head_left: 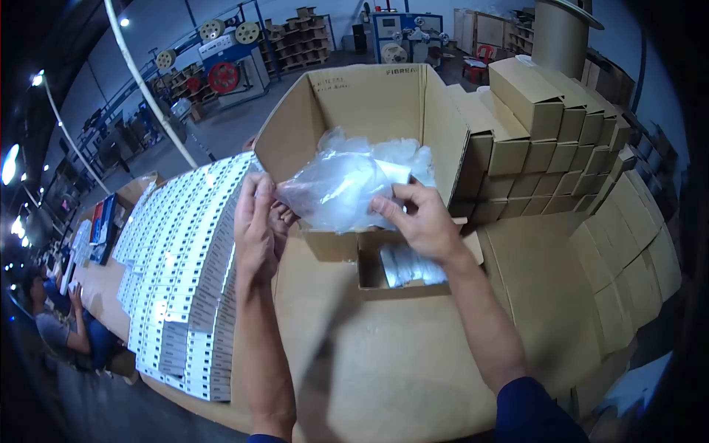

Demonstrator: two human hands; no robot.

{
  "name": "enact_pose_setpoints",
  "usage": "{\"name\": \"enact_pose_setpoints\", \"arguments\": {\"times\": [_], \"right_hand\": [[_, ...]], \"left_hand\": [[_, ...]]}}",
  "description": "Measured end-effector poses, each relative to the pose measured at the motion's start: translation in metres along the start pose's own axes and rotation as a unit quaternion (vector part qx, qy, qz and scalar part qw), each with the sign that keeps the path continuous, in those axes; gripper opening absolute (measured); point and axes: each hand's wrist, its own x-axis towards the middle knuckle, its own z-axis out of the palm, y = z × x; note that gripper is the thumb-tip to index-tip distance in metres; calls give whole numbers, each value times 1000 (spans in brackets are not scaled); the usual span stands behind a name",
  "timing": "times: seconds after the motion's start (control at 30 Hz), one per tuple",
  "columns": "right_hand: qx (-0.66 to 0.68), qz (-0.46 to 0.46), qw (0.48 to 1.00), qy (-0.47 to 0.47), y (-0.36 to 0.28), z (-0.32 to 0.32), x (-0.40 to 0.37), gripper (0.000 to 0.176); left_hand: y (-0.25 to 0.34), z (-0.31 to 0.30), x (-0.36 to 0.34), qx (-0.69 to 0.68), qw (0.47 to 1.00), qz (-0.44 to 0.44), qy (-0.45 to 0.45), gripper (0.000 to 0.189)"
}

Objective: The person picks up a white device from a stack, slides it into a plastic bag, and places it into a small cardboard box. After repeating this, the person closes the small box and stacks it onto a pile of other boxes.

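A clear plastic bag [325, 193] is stretched between my two hands, with something white at its right end. My left hand [257, 225] pinches the bag's left edge. On the other side, my right hand [422, 220] grips the white end between thumb and fingers. Below the right hand stands a small open cardboard box [362, 275] holding white items in plastic [408, 267]. Behind the bag is a large open carton [369, 103] with more clear plastic bags [410, 156] inside.
Stacked white boxes [185, 258] cover the table's left side. Brown cardboard boxes [546, 159] are piled at the right. The cardboard-covered table [384, 362] lies before me. A person [70, 317] sits far left. Machines [229, 63] stand at the back.
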Motion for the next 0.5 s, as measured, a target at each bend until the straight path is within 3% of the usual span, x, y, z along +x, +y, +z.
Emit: {"name": "enact_pose_setpoints", "arguments": {"times": [0.03,0.1,0.2,0.23,0.27,0.37,0.5], "right_hand": [[14,-15,999,40,5,14,-21,27],[-89,-27,985,142,5,38,-62,26],[-70,37,976,203,-6,73,-121,33],[-114,60,977,169,-8,78,-139,36],[-63,63,978,186,-9,90,-155,37],[39,100,979,174,-5,112,-206,37],[16,96,992,81,-3,108,-250,34]], "left_hand": [[-2,13,-24,-58,998,8,40,25],[-21,20,-81,-128,986,-54,94,30],[-49,54,-147,86,978,-29,190,31],[-51,68,-161,146,966,-13,214,28],[-59,78,-173,153,955,26,252,27],[-71,73,-205,79,933,35,349,30],[-52,44,-252,204,934,3,295,36]]}}
